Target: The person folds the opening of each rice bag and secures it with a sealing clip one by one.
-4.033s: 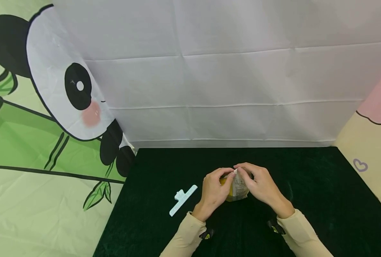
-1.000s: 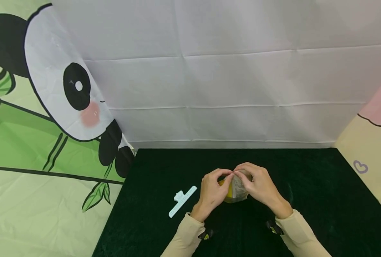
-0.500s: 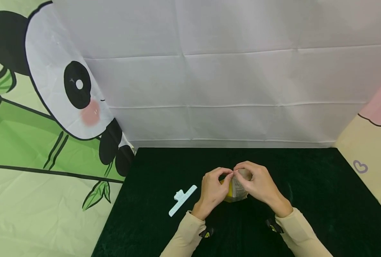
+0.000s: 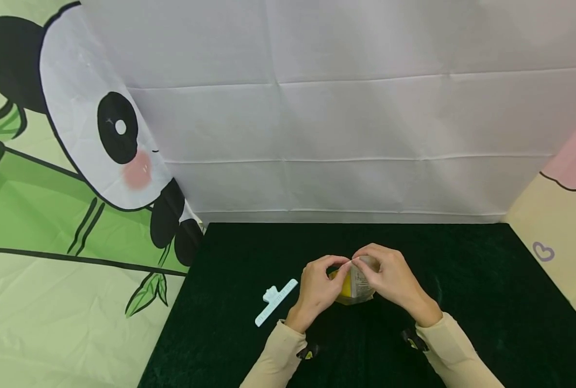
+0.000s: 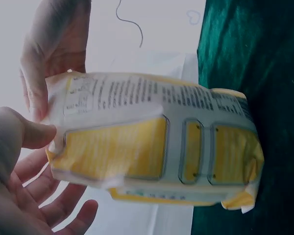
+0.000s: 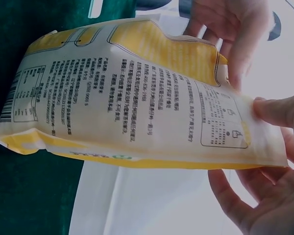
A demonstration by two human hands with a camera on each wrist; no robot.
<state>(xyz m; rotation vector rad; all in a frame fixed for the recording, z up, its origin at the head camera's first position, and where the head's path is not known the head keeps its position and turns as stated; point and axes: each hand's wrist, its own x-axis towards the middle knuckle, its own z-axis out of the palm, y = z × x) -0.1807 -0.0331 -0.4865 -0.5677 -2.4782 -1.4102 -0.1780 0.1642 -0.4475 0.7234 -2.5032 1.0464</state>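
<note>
A yellow and white food bag (image 4: 361,286) with printed text stands upright on the dark green table, between both hands. My left hand (image 4: 316,284) pinches its top edge between thumb and fingers. Close beside it, my right hand (image 4: 392,277) pinches the same edge, the two sets of fingertips nearly meeting. In the left wrist view the bag (image 5: 132,137) shows yellow panels on its side, and the left thumb presses near the top. The right wrist view gives the bag's (image 6: 147,98) text face, a barcode at its lower end, with the right thumb over the top edge.
A light blue bag clip (image 4: 276,303) lies slantwise on the green tablecloth (image 4: 230,258), left of the left hand. Behind the table hangs a white cloth (image 4: 346,188), with a panda-print cloth (image 4: 98,178) on the left.
Both hands still pinch the bag's top; the white tip showing between the fingers 4 s ago is now mostly covered. The left hand has shifted slightly left. The clip has stayed put.
</note>
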